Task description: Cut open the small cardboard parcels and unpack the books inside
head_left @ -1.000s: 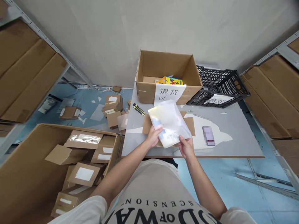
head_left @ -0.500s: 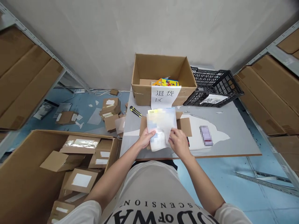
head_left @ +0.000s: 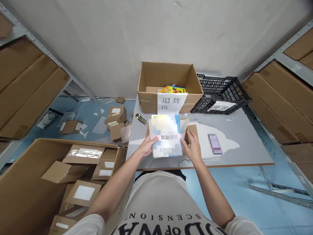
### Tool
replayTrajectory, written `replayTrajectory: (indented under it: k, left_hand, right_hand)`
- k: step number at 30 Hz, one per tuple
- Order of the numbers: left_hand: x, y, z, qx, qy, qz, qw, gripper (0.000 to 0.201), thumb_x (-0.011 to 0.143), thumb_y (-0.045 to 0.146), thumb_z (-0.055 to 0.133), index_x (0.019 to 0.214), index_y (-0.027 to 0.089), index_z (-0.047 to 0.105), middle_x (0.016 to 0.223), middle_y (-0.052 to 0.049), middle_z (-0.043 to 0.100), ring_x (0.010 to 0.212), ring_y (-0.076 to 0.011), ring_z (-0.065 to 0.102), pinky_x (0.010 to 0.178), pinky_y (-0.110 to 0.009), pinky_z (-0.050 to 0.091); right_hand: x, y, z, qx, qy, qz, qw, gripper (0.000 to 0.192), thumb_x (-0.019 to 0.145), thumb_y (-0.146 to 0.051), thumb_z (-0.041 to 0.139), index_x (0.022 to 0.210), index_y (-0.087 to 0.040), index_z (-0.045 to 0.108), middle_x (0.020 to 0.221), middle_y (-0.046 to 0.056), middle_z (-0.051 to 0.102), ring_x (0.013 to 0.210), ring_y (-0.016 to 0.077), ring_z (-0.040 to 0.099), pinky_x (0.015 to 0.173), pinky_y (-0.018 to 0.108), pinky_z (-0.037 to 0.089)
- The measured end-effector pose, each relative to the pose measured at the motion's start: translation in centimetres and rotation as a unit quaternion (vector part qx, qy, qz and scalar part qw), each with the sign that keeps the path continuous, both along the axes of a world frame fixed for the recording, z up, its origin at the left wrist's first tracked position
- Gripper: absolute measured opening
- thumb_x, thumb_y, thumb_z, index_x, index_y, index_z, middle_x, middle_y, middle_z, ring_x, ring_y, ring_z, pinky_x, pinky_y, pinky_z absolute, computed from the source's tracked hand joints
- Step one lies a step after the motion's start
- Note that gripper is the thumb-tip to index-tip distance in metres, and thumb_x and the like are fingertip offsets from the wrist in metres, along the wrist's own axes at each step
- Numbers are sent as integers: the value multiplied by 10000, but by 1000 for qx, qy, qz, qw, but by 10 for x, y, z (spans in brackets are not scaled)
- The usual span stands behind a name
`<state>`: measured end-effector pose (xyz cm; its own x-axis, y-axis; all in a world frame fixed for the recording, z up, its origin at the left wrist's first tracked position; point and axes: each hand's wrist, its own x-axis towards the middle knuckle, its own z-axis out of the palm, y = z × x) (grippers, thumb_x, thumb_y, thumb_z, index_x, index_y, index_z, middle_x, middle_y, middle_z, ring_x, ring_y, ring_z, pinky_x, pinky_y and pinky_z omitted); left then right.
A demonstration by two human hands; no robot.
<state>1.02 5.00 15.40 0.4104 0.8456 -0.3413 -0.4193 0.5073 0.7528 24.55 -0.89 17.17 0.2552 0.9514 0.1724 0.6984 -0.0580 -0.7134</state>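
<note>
A thin book [head_left: 167, 135] with a yellow, white and blue cover is held up in front of me. Translucent white wrapping lies over most of its face, and a blue strip shows bare along the right edge. My left hand [head_left: 147, 145] grips the left edge, thumb on the front. At the right edge is my right hand [head_left: 192, 147], its thumb against the book and its fingers reaching behind; a loose fold of wrapping [head_left: 183, 124] sticks out above it. Behind the book stands a small open carton [head_left: 192, 130], mostly hidden.
A large carton [head_left: 146, 103] with a paper sign and colourful items stands at the back, beside a black crate [head_left: 220, 94]. A yellow-black box cutter [head_left: 141, 119] lies left on the table. A big box [head_left: 36, 156] of small cartons is at my left.
The wrapping has been drawn aside at the right, baring a blue strip of cover and dark print. My right hand has moved slightly right and loosened its pinch.
</note>
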Motion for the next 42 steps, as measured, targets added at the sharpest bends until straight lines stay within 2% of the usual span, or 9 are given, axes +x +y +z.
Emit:
replayTrajectory:
  k: [3, 10, 13, 21, 29, 32, 36, 39, 42]
  left_hand:
    - [-1, 6, 5, 6, 4, -11, 1000, 478, 628, 361, 784, 1023, 148, 621, 955, -97, 711, 847, -233, 669, 817, -375, 511]
    - [-3, 15, 14, 19, 7, -4, 1000, 471, 637, 359, 779, 1033, 160, 619, 1005, -95, 700, 902, -236, 661, 838, -367, 508]
    - [-2, 18, 15, 29, 14, -5, 999, 479, 651, 377, 767, 1054, 168, 613, 1026, -93, 694, 913, -236, 659, 831, -363, 513]
    - [15, 20, 19, 40, 36, 14, 998, 462, 679, 449, 729, 1035, 171, 632, 971, -90, 710, 912, -261, 659, 824, -390, 528]
    - [13, 22, 25, 46, 43, 31, 998, 492, 650, 408, 763, 1040, 138, 630, 929, -107, 717, 904, -267, 665, 841, -402, 522]
    - [10, 22, 24, 35, 33, 46, 998, 540, 631, 356, 785, 1087, 134, 600, 972, -116, 707, 891, -257, 670, 839, -405, 524]
    - [12, 20, 17, 20, -9, 106, 994, 509, 623, 283, 795, 1071, 136, 604, 1074, -119, 678, 976, -254, 644, 898, -392, 505]
    - [13, 19, 12, 13, -34, 140, 989, 505, 626, 264, 792, 1077, 144, 601, 1112, -110, 664, 997, -242, 636, 895, -363, 510]
    - [10, 20, 11, 2, -21, 129, 991, 521, 624, 273, 793, 1088, 148, 591, 1085, -107, 674, 939, -234, 656, 834, -353, 538]
  right_hand:
    - [-1, -1, 2, 40, 98, -20, 994, 537, 836, -454, 501, 1317, -217, 465, 1290, 133, 493, 1119, 259, 530, 928, 442, 452]
    - [-7, 8, 8, -68, 325, 112, 937, 337, 751, -433, 614, 975, -181, 621, 862, 59, 677, 774, 188, 626, 715, 341, 524]
    - [-4, 12, 9, -63, 332, 127, 932, 279, 763, -428, 594, 904, -188, 603, 837, 46, 670, 739, 174, 619, 671, 308, 514]
    - [12, 18, 13, -80, 279, 103, 951, 342, 840, -482, 454, 1005, -192, 531, 874, 52, 684, 707, 181, 634, 603, 290, 500]
    - [30, 27, 38, 11, 208, 64, 976, 418, 843, -477, 484, 1135, -210, 618, 1163, 68, 644, 1063, 254, 581, 918, 402, 439]
    - [39, 31, 49, -34, 314, 106, 943, 495, 729, -441, 666, 1164, -213, 606, 1158, 61, 651, 1036, 263, 599, 890, 406, 468]
    - [36, 24, 50, -53, 480, 119, 867, 742, 604, -346, 799, 1272, -242, 494, 1052, 61, 692, 932, 237, 648, 823, 383, 510]
    - [15, 13, 32, -37, 532, 97, 841, 547, 639, -387, 768, 1133, -259, 572, 1077, 58, 683, 950, 232, 647, 810, 375, 521]
    - [-1, 7, 13, -31, 529, 58, 846, 439, 695, -415, 716, 1081, -261, 575, 1061, 49, 690, 936, 230, 652, 776, 374, 535]
